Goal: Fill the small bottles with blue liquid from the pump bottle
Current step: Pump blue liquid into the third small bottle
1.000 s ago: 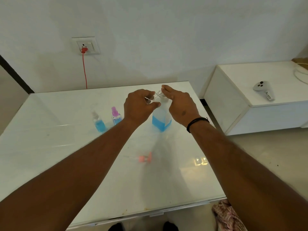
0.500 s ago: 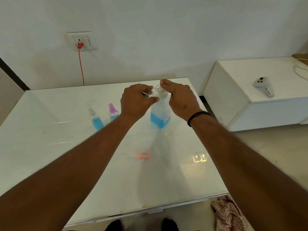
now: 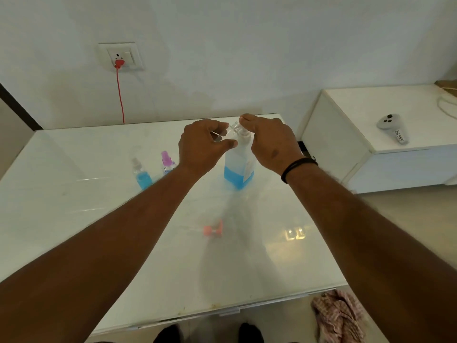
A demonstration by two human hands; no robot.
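Near the far edge of the white table [image 3: 74, 219], the left hand [image 3: 201, 144] pinches a small clear bottle [image 3: 228, 133] at the spout of the pump bottle [image 3: 238, 167], while the right hand [image 3: 269, 142] rests on the pump head. Two filled small bottles [image 3: 143, 175] stand toward the far left corner, and a pink cap [image 3: 212, 229] lies mid-table.

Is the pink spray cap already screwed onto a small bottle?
No, the pink spray cap lies loose on the table, apart from every bottle.
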